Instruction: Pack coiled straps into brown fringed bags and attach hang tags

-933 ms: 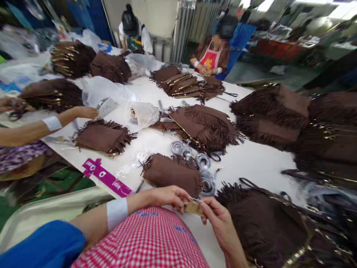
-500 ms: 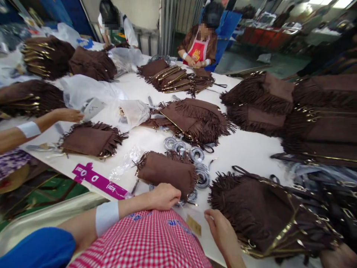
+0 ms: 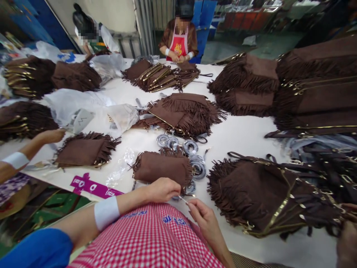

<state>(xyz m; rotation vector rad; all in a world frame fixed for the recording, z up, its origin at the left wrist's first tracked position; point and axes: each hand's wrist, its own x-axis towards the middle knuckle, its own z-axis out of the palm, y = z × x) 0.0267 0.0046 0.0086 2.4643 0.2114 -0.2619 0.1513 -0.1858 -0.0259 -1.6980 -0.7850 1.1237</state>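
Above the table's near edge, my left hand [image 3: 164, 190] is closed with its fingertips pinched on one end of a thin white string [image 3: 183, 200]. The other end runs to my right hand [image 3: 201, 213], whose thumb and fingers pinch it. Just beyond my left hand lies a brown fringed bag [image 3: 163, 166], flat on the white tabletop. Coiled grey straps [image 3: 198, 167] sit against its right side. To the right of my right hand rests a larger pile of brown fringed bags [image 3: 251, 197] with gold zips.
More brown fringed bags [image 3: 186, 111] are heaped mid-table and stacked at the right [image 3: 315, 100]. Dark straps with metal clips [image 3: 329, 163] lie at the right. A co-worker's hand [image 3: 52, 136] is at the left, near clear plastic bags [image 3: 122, 115]. Another person [image 3: 178, 44] works across the table.
My right hand has moved up and left toward my left hand and closed on the white string. The tan tag on the table between my hands is no longer visible. The view has shifted.
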